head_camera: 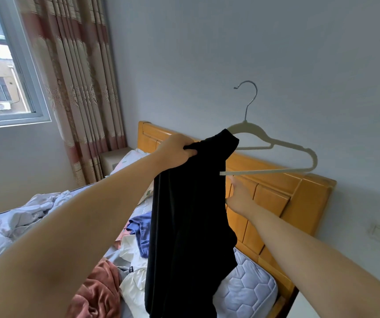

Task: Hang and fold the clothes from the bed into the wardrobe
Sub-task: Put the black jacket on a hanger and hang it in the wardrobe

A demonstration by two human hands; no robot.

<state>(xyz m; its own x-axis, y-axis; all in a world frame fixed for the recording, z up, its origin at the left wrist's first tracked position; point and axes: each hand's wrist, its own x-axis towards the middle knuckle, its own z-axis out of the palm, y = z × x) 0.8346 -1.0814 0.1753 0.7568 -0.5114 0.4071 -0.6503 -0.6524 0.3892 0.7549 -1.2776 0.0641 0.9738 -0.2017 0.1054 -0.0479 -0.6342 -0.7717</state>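
Your two bare forearms fill the foreground, the left one closest to the lens. Your left hand (180,149) is closed in a fist round a bunched fold at the top of one black garment (189,226), a smooth, matt cloth hanging in a long drape in front of the bed. Its upper corner is drawn over one shoulder of a single hanger (267,172), slim and pale beige with a notched arm, a straight bottom bar and a curved metal hook. Your right hand (239,198) reaches up just under that bar, its fingers partly hidden behind the cloth, so whether it grips the bar cannot be told.

On the bed lie at least four more loose pieces: one blue garment (143,228), one rust-coloured plush one (99,292), a cream-white one (134,283), and a crumpled pale heap (23,216) to the left. The mattress (248,288) is quilted in hexagons, and the headboard (276,203) is panelled orange wood. It stands against a plain grey-white wall (230,42), with a pleated pink-and-beige curtain (81,76) beside one window (0,65).
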